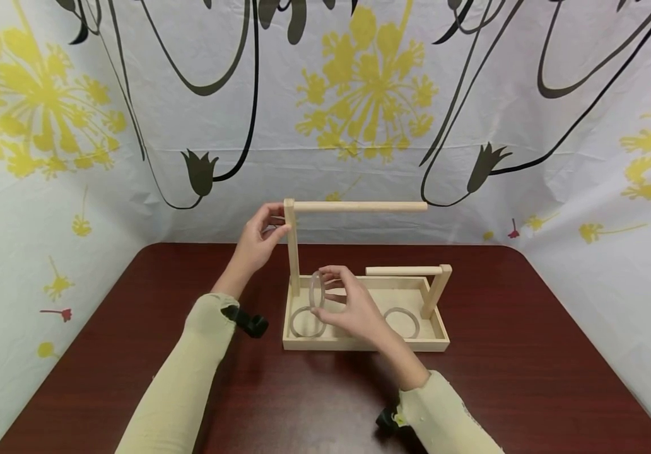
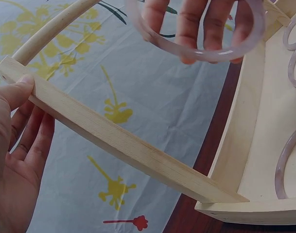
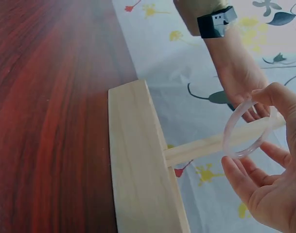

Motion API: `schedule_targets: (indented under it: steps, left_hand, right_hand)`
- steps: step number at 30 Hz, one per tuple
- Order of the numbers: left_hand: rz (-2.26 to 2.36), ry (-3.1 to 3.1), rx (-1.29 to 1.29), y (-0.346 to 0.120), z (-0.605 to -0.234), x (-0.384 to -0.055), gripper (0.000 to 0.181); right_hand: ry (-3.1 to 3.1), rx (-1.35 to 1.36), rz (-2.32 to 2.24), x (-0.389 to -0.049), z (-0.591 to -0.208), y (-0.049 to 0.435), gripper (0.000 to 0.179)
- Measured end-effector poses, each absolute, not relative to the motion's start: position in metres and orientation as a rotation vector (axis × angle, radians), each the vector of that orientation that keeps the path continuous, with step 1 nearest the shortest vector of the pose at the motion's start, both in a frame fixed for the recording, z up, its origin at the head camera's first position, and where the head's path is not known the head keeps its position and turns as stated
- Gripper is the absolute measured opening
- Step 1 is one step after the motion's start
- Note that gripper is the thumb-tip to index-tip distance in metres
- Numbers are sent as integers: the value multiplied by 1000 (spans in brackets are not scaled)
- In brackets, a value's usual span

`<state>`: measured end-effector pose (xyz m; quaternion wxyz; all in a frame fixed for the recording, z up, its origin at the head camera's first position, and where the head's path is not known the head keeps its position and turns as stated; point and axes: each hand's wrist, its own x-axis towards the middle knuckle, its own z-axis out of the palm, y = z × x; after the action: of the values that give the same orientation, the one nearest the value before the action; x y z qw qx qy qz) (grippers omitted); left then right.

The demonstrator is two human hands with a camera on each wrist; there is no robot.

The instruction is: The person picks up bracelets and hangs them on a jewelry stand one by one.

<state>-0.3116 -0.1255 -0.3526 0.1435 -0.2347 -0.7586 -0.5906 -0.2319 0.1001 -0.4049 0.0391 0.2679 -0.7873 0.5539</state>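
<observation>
Left hand (image 1: 257,239) pinching top of tall post (image 1: 291,252), we figure to steady rack. Right hand (image 1: 351,309) curled round pale pink bangle (image 1: 317,290), upright just above tray (image 1: 359,343), beside post. Two more bangles flat in tray.

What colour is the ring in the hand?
The ring is pale, milky pink; the left wrist view shows it best.

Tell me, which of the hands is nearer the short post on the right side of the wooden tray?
Right. The right hand holds a pale ring over the tray's middle, nearer the short post. The left hand grips the tall post at the far side.
</observation>
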Motion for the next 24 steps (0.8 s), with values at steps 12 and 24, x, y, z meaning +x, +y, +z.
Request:
schedule_targets:
  steps: [12,24]
  left_hand:
    - [-1713,-2183,-680,-125,-353,-311,36]
    - [-1703,-2188,-687,-125,-353,-310,37]
  right_hand:
    - [-2352,809,1787,-226,-388,104,67]
    - [-2301,788,1788,-225,-379,113,67]
